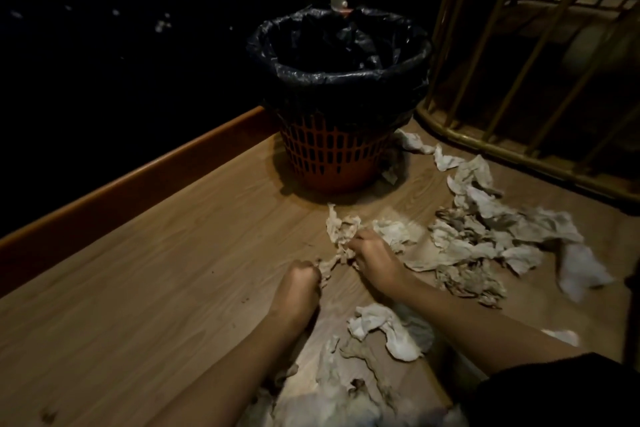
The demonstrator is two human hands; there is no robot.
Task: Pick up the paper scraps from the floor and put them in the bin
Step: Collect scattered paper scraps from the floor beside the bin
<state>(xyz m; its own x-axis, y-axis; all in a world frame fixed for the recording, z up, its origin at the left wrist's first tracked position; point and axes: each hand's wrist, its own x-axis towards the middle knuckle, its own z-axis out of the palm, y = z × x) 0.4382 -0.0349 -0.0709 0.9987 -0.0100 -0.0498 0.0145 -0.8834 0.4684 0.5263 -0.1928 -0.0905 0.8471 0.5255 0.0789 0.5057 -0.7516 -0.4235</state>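
Left hand [300,282], right hand [372,258]: fingers curled shut on crumpled beige paper scraps [341,236]; wood-grain laminate floor [156,288]; round orange lattice plastic bin [334,152], glossy black liner.

Crumpled matt paper scraps [485,236] on smooth wood-grain floor [156,288]; glossy black-plastic-lined orange plastic lattice bin [332,152].

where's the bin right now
In the head view the bin stands on the wooden floor at upper centre, beyond both hands, against the dark wall and just left of the slatted wooden frame, with paper scraps at its right foot.
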